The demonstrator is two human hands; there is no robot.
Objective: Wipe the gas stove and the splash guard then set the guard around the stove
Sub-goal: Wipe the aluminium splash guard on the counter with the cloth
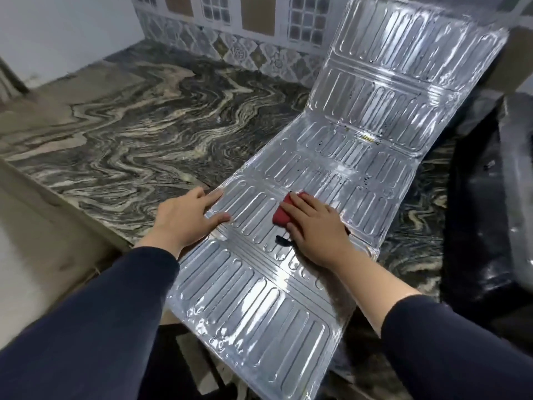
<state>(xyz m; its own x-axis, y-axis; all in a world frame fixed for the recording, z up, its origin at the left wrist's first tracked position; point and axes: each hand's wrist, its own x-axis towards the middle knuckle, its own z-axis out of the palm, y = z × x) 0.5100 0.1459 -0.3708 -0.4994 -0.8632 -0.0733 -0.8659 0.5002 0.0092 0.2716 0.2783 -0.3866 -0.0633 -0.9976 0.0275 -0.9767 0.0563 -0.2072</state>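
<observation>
On the swirled dark marble counter (121, 131), the foil splash guard (331, 180) lies unfolded, its near panel overhanging the counter edge and its far panel tilted up against the patterned wall tiles (245, 50). Your right hand (314, 229) presses a red cloth (284, 212) flat on the middle panel with fingers extended, while your left hand (187, 220) rests open with straight fingers on the guard's left edge. Beside the guard at right stands the black gas stove (490, 212).
</observation>
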